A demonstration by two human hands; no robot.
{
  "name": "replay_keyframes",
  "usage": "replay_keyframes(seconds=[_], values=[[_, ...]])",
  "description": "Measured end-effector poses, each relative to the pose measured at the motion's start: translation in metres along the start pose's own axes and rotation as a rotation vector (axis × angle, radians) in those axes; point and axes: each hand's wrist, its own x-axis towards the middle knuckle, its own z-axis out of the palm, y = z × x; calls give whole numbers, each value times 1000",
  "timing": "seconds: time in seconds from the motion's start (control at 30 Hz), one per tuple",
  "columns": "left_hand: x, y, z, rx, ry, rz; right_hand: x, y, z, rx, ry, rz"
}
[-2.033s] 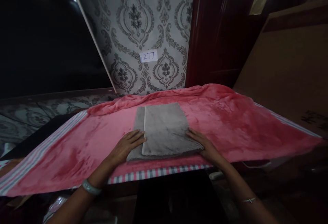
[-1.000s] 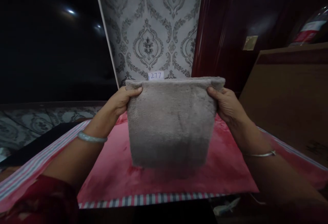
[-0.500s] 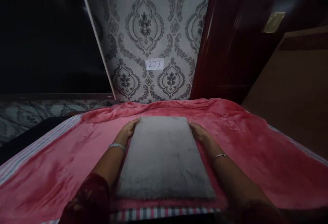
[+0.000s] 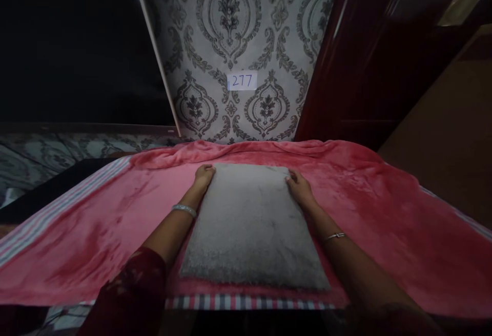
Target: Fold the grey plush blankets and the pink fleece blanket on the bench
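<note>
A grey plush mat (image 4: 253, 223) lies flat in front of me, a rectangle with its long sides running away from me. My left hand (image 4: 204, 173) is at its far left corner, fingers curled and closed on the edge. At the far right corner, my right hand (image 4: 299, 186) pinches the edge between thumb and fingers. The fingertips of both hands are partly hidden by the mat's edge. Under the mat spreads a pink-red fleece blanket (image 4: 365, 213), bunched into a ridge along its far side.
Striped cloth (image 4: 230, 302) shows along the near edge and at the left. Behind stands a patterned wall with a paper label (image 4: 242, 80) reading 277. A large dark screen (image 4: 77, 49) is at left, a dark red glossy panel (image 4: 369, 54) and brown board (image 4: 442, 116) at right.
Both hands have gone from lying along the mat's sides to gripping its far corners, fingers more curled. The view has shifted slightly, and the mat stays flat.
</note>
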Motion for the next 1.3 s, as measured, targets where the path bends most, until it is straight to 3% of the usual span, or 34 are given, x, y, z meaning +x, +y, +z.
replay_keyframes(seconds=[0.07,0.17,0.23,0.3,0.4,0.53,0.67,0.87,1.0,1.1,1.2,1.3], values=[[-9,11,-2,134,-24,211,-8,-20,3,-260,-60,-240],[-32,17,6,463,-254,648,-32,-50,20,-634,-324,-645],[-51,11,15,673,-373,760,-50,-62,34,-699,-536,-735],[-70,1,24,857,-402,732,-62,-65,44,-721,-689,-728],[-88,-9,30,1034,-395,686,-58,-57,46,-730,-750,-685],[-93,-8,29,1066,-407,676,-19,-35,34,-763,-694,-605],[-90,-4,27,1034,-433,640,22,-11,19,-812,-562,-422],[-87,-6,27,973,-442,637,38,-1,10,-817,-435,-237],[-88,-6,27,951,-436,625,23,-27,12,-865,-357,-191],[-86,-3,25,912,-451,598,-7,-55,20,-877,-340,-336],[-79,4,23,810,-495,547,-47,-73,34,-861,-478,-522],[-69,13,24,722,-545,572,-82,-74,46,-806,-621,-639]])
